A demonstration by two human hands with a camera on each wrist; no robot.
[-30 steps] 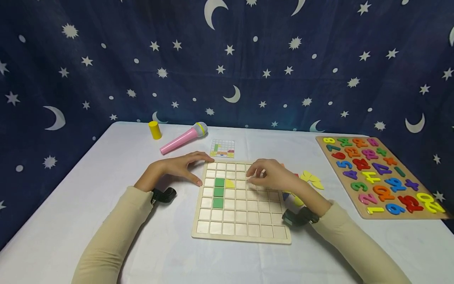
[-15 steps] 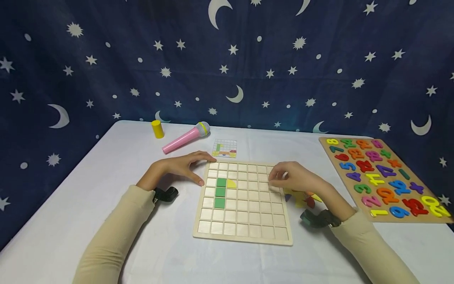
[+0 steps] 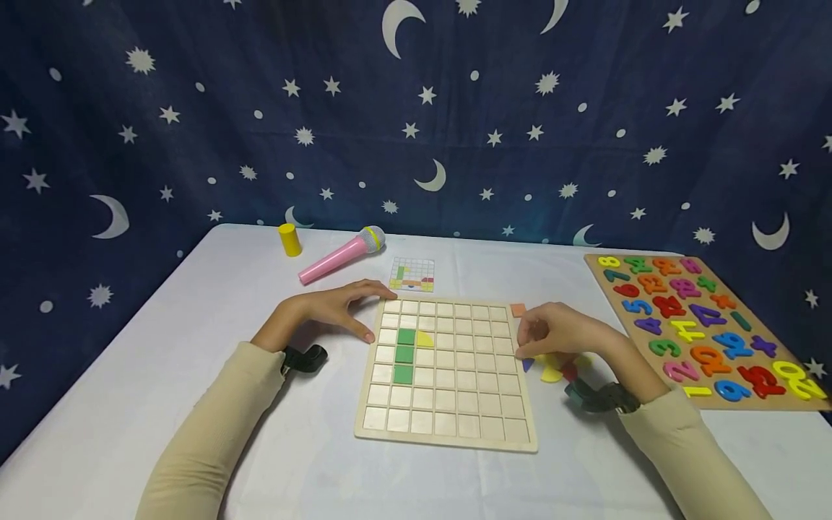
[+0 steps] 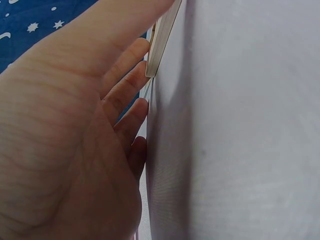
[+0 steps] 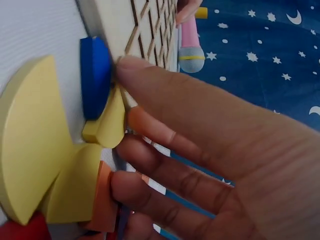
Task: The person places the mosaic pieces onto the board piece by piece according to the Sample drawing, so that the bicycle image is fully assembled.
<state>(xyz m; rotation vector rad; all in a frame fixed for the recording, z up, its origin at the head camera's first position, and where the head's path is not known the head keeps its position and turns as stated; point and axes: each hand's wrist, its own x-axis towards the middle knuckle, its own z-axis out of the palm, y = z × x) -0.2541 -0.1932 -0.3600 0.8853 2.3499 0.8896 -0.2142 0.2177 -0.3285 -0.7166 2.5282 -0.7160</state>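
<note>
A wooden grid board (image 3: 448, 401) lies on the table, three green squares (image 3: 404, 354) in a column on it and a yellow quarter-circle piece (image 3: 424, 339) beside the top one. My left hand (image 3: 331, 307) rests at the board's left edge, fingers extended and thumb tip near the rim. At the right edge, my right hand (image 3: 559, 328) hovers over loose pieces, fingers loosely bent and holding nothing visible. In the right wrist view its thumb tip is at the board's edge, near a blue piece (image 5: 95, 77) and a yellow piece (image 5: 107, 122); other fingers are close to an orange piece (image 5: 101, 200).
A small pattern card (image 3: 412, 275) lies behind the board, left of an orange square (image 3: 517, 310) at the corner. Further back are a pink toy microphone (image 3: 338, 256) and a yellow cylinder (image 3: 289, 240). A number puzzle board (image 3: 705, 328) occupies the right side.
My right hand has moved right, from over the board's upper right part to the loose pieces beside it. My left hand stays at the left edge.
</note>
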